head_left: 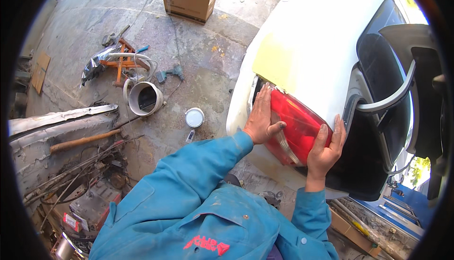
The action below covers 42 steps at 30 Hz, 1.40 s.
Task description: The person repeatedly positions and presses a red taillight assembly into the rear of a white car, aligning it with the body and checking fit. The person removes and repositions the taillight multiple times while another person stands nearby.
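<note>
A red and clear tail light (pixel 300 123) sits at the rear corner of a white car (pixel 293 28). Against its left edge lies my left hand (pixel 261 116), fingers stretched out flat and thumb over the lens. At the opposite edge, by the open trunk, my right hand (pixel 325 152) rests with its fingers spread and pointing up. Both palms touch the light between them. A dark gap shows at the light's upper left edge, beside my left fingertips. Just above the light, the body panel carries a yellowish patch of filler (pixel 274 64).
A white bucket (pixel 144 99), a power tool (pixel 170 74) and a small lidded can (pixel 194 117) stand on the concrete floor. Farther off are an orange stand (pixel 124 62) and a cardboard box (pixel 191 2). Scrap and wires crowd the lower left. The raised trunk lid (pixel 428 94) hangs at right.
</note>
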### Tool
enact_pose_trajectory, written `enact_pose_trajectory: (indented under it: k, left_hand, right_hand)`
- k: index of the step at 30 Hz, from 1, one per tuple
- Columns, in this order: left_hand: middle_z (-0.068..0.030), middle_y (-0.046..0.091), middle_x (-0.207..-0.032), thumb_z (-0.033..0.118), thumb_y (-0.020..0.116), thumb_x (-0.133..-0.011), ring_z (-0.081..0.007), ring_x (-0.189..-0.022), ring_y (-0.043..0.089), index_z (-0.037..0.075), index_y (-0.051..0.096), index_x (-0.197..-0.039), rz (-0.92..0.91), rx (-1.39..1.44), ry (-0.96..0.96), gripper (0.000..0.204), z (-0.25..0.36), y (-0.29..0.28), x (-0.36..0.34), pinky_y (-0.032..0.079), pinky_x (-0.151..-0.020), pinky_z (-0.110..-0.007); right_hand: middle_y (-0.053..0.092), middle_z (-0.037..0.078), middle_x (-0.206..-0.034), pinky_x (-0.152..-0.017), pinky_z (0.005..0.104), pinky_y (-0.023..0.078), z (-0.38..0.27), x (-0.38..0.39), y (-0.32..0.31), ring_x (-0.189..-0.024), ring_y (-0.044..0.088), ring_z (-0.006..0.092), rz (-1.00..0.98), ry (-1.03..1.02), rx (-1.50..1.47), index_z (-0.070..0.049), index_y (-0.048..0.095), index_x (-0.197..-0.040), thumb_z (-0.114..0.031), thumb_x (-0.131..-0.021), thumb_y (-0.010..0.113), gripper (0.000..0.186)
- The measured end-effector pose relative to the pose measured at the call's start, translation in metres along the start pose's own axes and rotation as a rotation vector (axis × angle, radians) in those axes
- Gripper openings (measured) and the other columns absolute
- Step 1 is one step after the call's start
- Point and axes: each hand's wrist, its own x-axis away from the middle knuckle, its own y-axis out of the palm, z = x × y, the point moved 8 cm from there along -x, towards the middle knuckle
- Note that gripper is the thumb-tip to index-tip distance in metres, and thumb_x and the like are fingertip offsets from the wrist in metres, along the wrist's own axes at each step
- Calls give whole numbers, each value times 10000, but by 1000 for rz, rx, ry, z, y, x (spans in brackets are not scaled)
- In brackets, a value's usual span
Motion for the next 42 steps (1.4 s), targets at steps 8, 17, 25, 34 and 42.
enact_pose_trajectory:
  k: [8,17,25,34,42]
  left_hand:
    - [-370,103,-1862,844,589,-1026,-491,-1751,120,-130,101,-1775,-126,-9,-164,1322,-14,-5,8,137,-1433,-530]
    - [-357,196,-1851,781,581,-1073,-492,-1727,215,-111,150,-1780,-108,43,-247,1217,-48,3,55,198,-1417,-529]
    - [-341,219,-1849,639,681,-1077,-480,-1728,226,-90,164,-1788,-121,-2,-179,1141,-32,-14,45,207,-1420,-520]
    - [-293,255,-1854,569,746,-1056,-463,-1734,231,-56,217,-1789,-96,-140,137,1099,36,-30,16,196,-1429,-546]
    - [-245,361,-1827,555,740,-1066,-419,-1709,305,2,325,-1779,-202,-135,117,994,17,-46,-11,269,-1409,-501]
  right_hand:
    - [611,296,-1571,-1233,542,496,4,-9,2,-1468,593,470,-68,-44,99,-29,612,-1628,-338,-1187,614,538]
    - [626,258,-1491,-1187,515,526,-2,-20,8,-1388,626,417,-134,-39,227,-47,582,-1658,-321,-1189,589,543]
    - [627,262,-1487,-1184,514,530,0,-20,8,-1384,631,417,-111,-20,202,-68,594,-1655,-346,-1183,584,549]
    - [630,263,-1494,-1185,524,535,3,-20,9,-1393,630,419,-106,-40,211,-71,607,-1647,-371,-1181,580,555]
    - [633,258,-1498,-1163,516,558,2,-20,8,-1378,653,412,-97,-38,177,-77,618,-1638,-370,-1179,585,545]
